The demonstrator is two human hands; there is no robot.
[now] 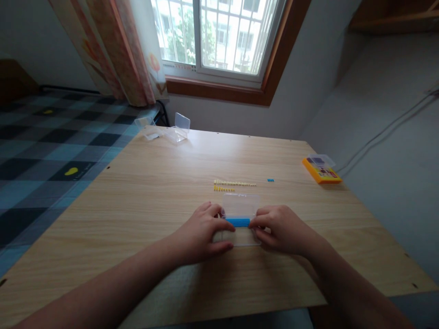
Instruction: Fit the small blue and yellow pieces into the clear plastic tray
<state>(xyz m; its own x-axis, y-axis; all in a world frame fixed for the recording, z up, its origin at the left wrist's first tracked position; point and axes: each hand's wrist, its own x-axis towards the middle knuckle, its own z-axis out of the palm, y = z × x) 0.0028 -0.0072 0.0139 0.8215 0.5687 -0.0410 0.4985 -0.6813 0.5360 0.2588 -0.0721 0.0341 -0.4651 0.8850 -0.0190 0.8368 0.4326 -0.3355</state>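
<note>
A small clear plastic case (241, 204) lies open on the wooden table (144, 196), with a row of blue pieces (238, 222) across its middle. My left hand (202, 233) pinches the left end of the blue row, thumb below against the case. My right hand (279, 228) pinches the right end, fingers curled. Beyond the case lie two short rows of small yellow pieces (233, 184) and a tiny blue piece (270, 180).
An orange box with a clear lid (321, 169) sits at the table's right edge. Open clear cases (171, 130) stand at the far left corner. A checked blue-and-black bedspread (51, 146) lies left, a window and curtain behind.
</note>
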